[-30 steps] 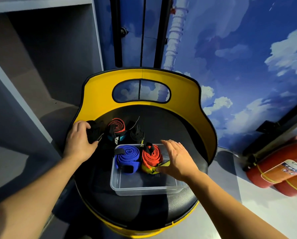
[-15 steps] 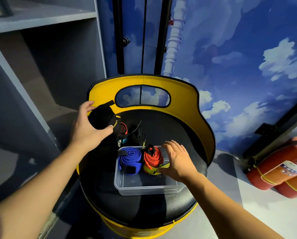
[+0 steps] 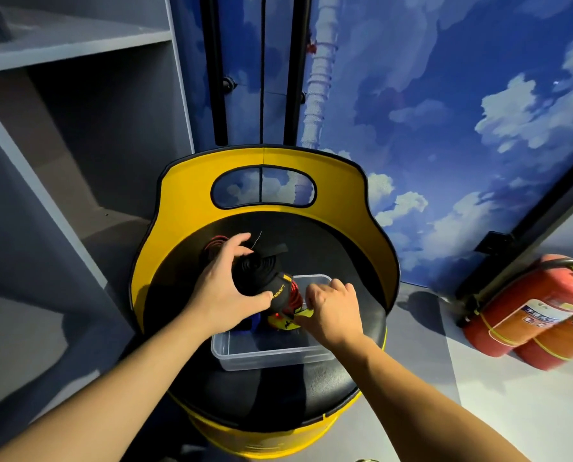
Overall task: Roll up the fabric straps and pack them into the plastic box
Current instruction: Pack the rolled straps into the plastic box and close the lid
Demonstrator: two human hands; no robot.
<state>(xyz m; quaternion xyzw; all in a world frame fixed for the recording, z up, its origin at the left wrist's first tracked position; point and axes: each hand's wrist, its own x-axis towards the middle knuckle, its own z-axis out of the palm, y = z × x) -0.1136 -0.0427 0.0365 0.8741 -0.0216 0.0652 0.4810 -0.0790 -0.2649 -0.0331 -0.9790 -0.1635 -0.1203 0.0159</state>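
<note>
Sky-painted wall (image 3: 445, 111) behind, grey shelving (image 3: 78, 95) at 9 o'clock, red fire extinguishers (image 3: 525, 321) on floor at 3 o'clock. Yellow-backed chair (image 3: 185, 208) with black seat (image 3: 328, 248) at centre. Clear plastic box (image 3: 265, 356) on seat. Left hand (image 3: 225, 288) grips black rolled strap (image 3: 256, 273), held above box's far left part. Right hand (image 3: 333, 310), fingers curled, pinches yellow strap end (image 3: 303, 313) of red roll (image 3: 291, 300) inside box. Blue roll (image 3: 253, 323) mostly hidden under left hand. Red-and-black roll (image 3: 213, 246) on seat at 11 o'clock of box.
</note>
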